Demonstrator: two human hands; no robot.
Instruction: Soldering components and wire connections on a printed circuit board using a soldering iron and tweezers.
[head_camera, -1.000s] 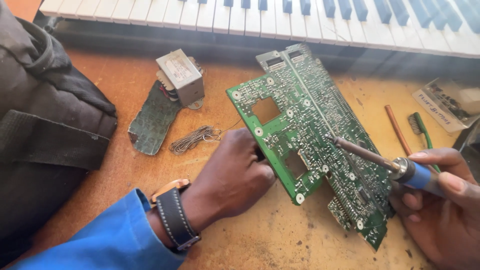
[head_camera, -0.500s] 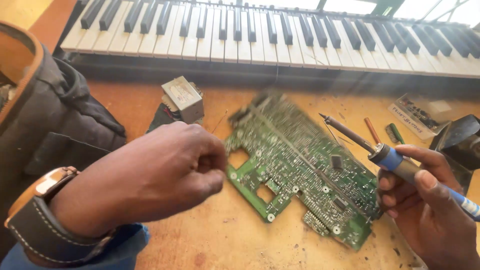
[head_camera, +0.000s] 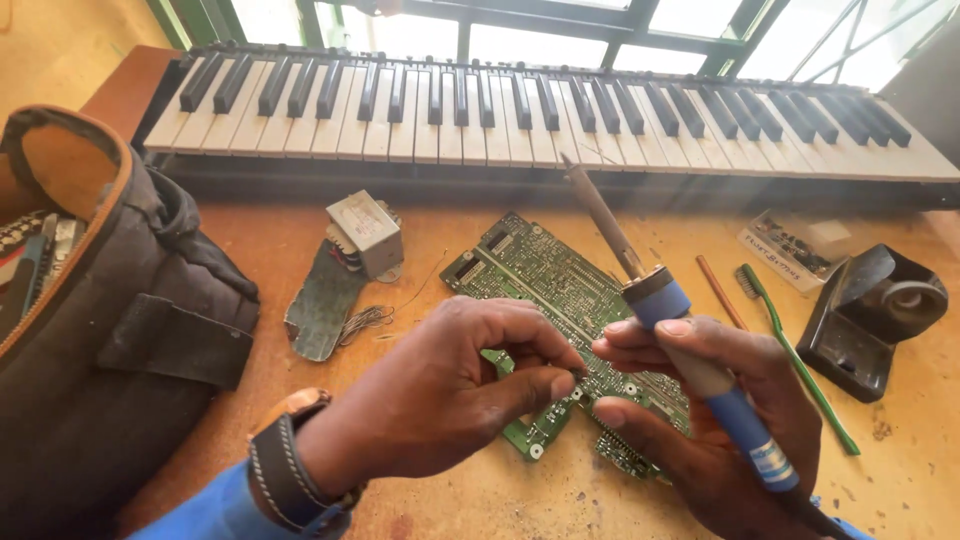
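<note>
Blue sleeves on both arms; a dark-strapped wristwatch (head_camera: 290, 470) on the left.

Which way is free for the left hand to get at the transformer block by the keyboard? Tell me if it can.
Probably yes. The left hand hovers over the green circuit board, and the grey transformer block sits up and to its left on bare orange table. Only thin loose wire lies between; the dark bag stands aside.
</note>
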